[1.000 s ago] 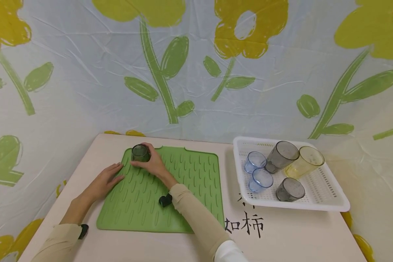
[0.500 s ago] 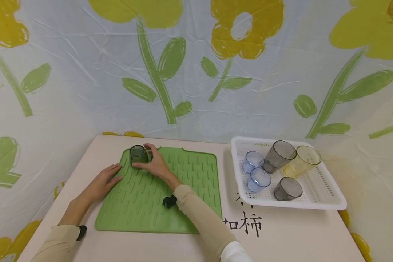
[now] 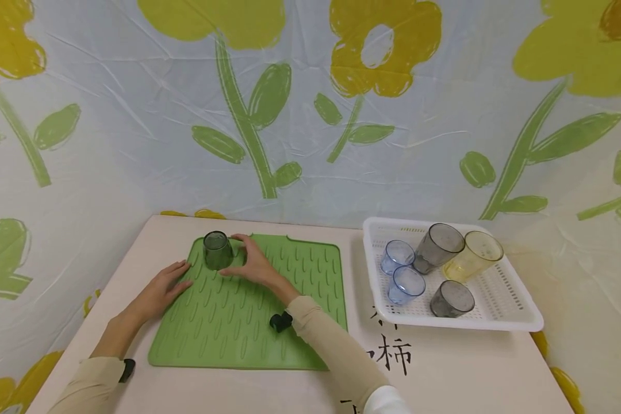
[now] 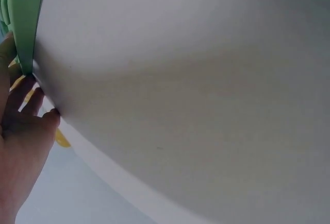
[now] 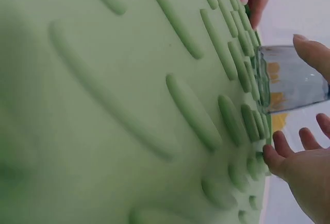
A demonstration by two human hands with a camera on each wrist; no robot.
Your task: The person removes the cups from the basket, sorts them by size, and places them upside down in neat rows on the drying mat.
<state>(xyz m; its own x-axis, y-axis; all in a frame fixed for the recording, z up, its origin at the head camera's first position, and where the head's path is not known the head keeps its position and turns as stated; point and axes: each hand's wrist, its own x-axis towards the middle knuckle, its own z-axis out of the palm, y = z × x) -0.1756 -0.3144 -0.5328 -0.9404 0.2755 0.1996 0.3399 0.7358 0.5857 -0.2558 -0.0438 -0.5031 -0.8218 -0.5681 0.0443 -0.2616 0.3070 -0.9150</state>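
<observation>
A dark grey drinking glass (image 3: 218,253) stands at the far left corner of the green ribbed mat (image 3: 248,322). Its narrower end faces up, so it looks upside down. Just right of it, my right hand (image 3: 259,268) has thumb and fingers spread apart, with a gap to the glass in the head view. The right wrist view shows the glass (image 5: 291,80) against the mat, between the thumb and fingers of the right hand (image 5: 309,177). My left hand (image 3: 161,291) rests at the mat's left edge, fingers extended; the left wrist view shows its fingertips by the mat edge (image 4: 27,33).
Right of the mat sits a white perforated basket (image 3: 507,322). In it are two small blue glasses (image 3: 397,257), a tall grey glass (image 3: 437,247), a yellow glass (image 3: 471,259) and a short grey glass (image 3: 451,300). A flowered cloth (image 3: 186,86) hangs behind the table.
My right hand has let go of the grey glass and drawn back to the right, its fingers spreading. The glass stays on the mat. The left hand keeps its place.
</observation>
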